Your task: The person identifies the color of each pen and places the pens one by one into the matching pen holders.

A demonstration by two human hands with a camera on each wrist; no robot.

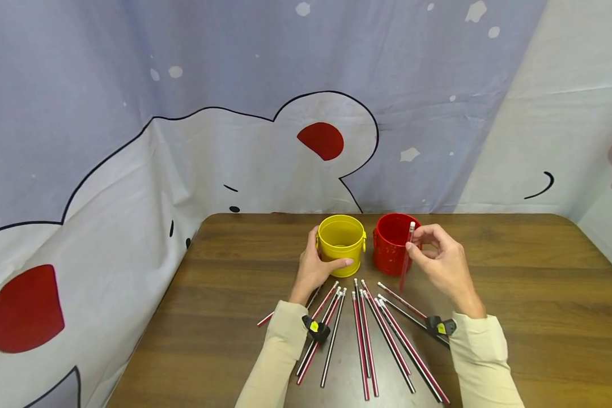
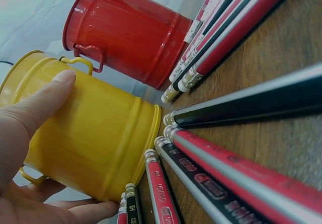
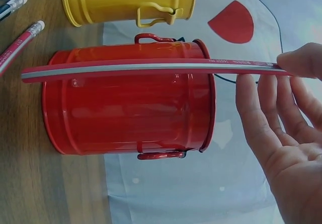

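Observation:
My left hand (image 1: 312,268) grips a small yellow metal bucket (image 1: 343,253), its thumb across the near wall and its fingers round the left side. Beside it on the right stands a red metal bucket (image 1: 386,256), upright on the table. Between thumb and fingertips, my right hand (image 1: 447,269) pinches a red pencil (image 1: 405,265) near its white eraser end. In the head view the pencil hangs almost upright in front of the red bucket's near wall. The right wrist view shows the pencil (image 3: 126,68) running along the outside of the red bucket, from above its rim to beyond its base.
Several red-and-silver and black-and-silver pencils (image 1: 365,340) lie fanned out on the brown wooden table (image 1: 540,294), erasers toward the buckets. Some pass under the left forearm, others near the right wrist. A printed curtain (image 1: 224,153) hangs behind the table.

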